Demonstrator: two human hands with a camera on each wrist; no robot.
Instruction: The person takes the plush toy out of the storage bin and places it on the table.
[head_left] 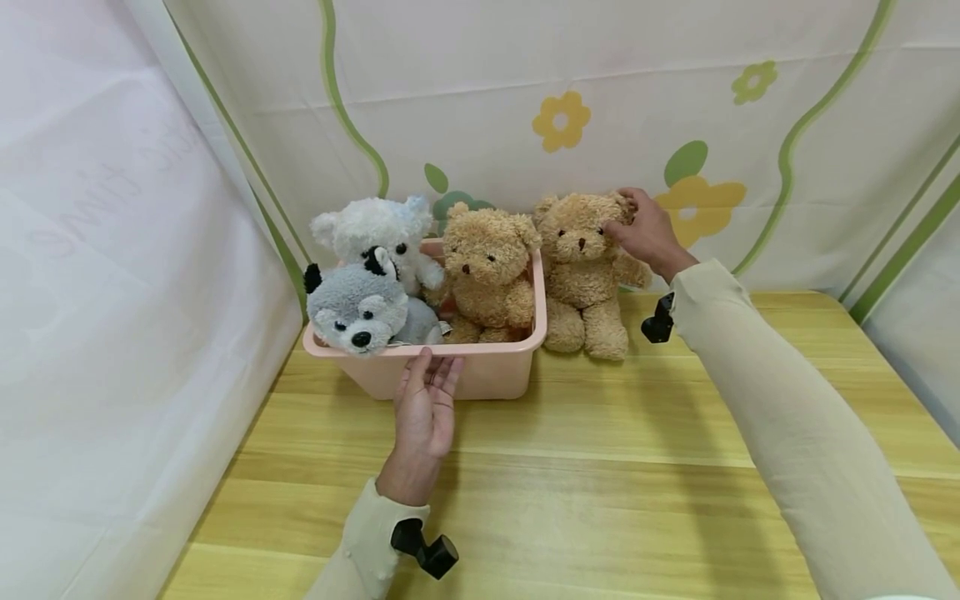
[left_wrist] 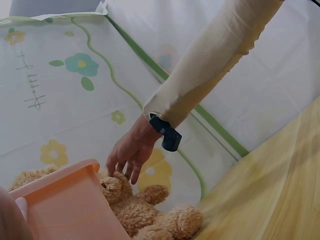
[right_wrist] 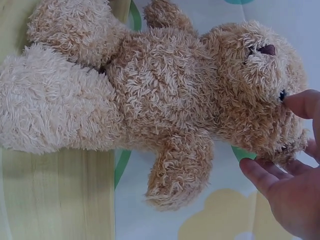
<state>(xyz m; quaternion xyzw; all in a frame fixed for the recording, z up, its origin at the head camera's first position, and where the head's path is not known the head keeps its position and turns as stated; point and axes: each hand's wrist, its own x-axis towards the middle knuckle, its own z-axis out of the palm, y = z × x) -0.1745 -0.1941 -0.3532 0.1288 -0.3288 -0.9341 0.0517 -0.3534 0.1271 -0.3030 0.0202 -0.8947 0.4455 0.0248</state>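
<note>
A light-brown teddy bear (head_left: 581, 275) sits upright on the table, just right of a pink plastic tub (head_left: 495, 375). My right hand (head_left: 651, 237) holds the side of its head, thumb in front near an eye, fingers behind the ear. The right wrist view shows that thumb (right_wrist: 302, 103) against the fur. Palm up, my left hand (head_left: 427, 408) touches the tub's front rim with fairly straight fingers. Inside the tub are a second brown teddy bear (head_left: 487, 267), a white plush toy (head_left: 375, 229) and a grey plush husky (head_left: 360, 308), its head over the rim.
A wood-grain table (head_left: 570, 500) lies under everything. White cloth (head_left: 465, 83) printed with flowers hangs behind the toys, and another white sheet (head_left: 112, 292) hangs at the left. Each wrist wears a black camera mount (head_left: 425, 547).
</note>
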